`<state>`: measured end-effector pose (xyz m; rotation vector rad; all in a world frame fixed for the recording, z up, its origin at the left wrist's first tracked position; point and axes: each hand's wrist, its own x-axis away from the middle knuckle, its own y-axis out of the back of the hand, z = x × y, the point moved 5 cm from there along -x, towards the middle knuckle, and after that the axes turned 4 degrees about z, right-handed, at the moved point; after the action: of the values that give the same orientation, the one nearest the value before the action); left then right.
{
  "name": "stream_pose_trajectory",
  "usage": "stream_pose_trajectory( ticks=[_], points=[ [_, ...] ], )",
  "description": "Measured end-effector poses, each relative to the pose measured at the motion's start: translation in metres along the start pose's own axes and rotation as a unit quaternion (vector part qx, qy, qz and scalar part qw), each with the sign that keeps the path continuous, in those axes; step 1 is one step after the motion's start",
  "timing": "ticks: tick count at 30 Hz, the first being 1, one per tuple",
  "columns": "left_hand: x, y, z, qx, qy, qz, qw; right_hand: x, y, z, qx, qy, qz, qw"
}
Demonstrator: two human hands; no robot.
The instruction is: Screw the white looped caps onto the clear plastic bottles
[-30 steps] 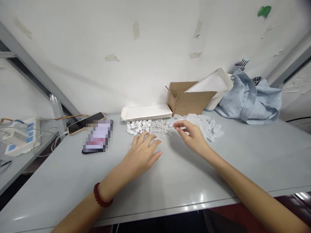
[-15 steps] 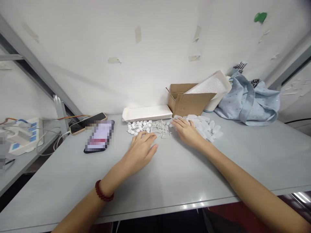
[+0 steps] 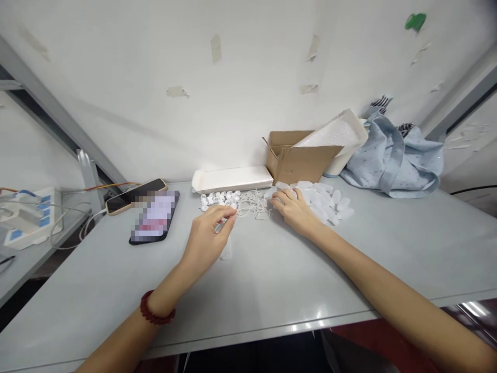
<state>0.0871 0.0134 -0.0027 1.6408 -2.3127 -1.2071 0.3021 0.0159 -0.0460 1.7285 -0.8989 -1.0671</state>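
Observation:
My left hand (image 3: 207,234) is closed in a pinch, thumb against index finger, at the left end of a tangle of white cords (image 3: 254,203). What the pinch holds, if anything, is too small to make out. Just below it shows a translucent piece (image 3: 226,250), partly hidden by the hand. Small white caps (image 3: 229,196) lie in a cluster behind that hand. My right hand (image 3: 293,211) has curled fingers at the left edge of a pile of frosted oval pieces (image 3: 328,201). Its thumb and anything under the fingertips are hidden.
Behind the caps lies a stack of flat white sleeves (image 3: 233,178). An open cardboard box (image 3: 306,163) with bubble wrap and a light blue bag (image 3: 396,155) stand at the back right. Two phones (image 3: 135,196) and a power strip (image 3: 33,217) are at the left.
My left hand has drawn slightly left and closed from spread fingers into a pinch, uncovering the translucent piece below. My right hand's fingers have curled at the pile. The camera view shifted slightly.

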Motion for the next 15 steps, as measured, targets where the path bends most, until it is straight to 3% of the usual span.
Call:
stream_pose_trajectory(
  ticks=[4, 8, 13, 15],
  points=[
    [0.001, -0.001, 0.0, 0.027, 0.003, 0.001, 1.0, 0.0, 0.003, 0.001, -0.029, 0.026, -0.023, 0.999],
    [0.002, -0.001, -0.001, 0.064, 0.017, -0.011, 0.998, 0.001, 0.014, 0.0, -0.095, 0.007, -0.102, 0.99],
    [0.003, -0.004, 0.001, 0.138, 0.05, -0.028, 0.989, 0.012, 0.041, 0.02, -0.252, -0.017, -0.176, 0.951],
    [0.004, -0.005, -0.002, 0.137, 0.026, -0.036, 0.99, 0.015, 0.049, 0.036, -0.335, 0.005, -0.158, 0.929]
  ],
)
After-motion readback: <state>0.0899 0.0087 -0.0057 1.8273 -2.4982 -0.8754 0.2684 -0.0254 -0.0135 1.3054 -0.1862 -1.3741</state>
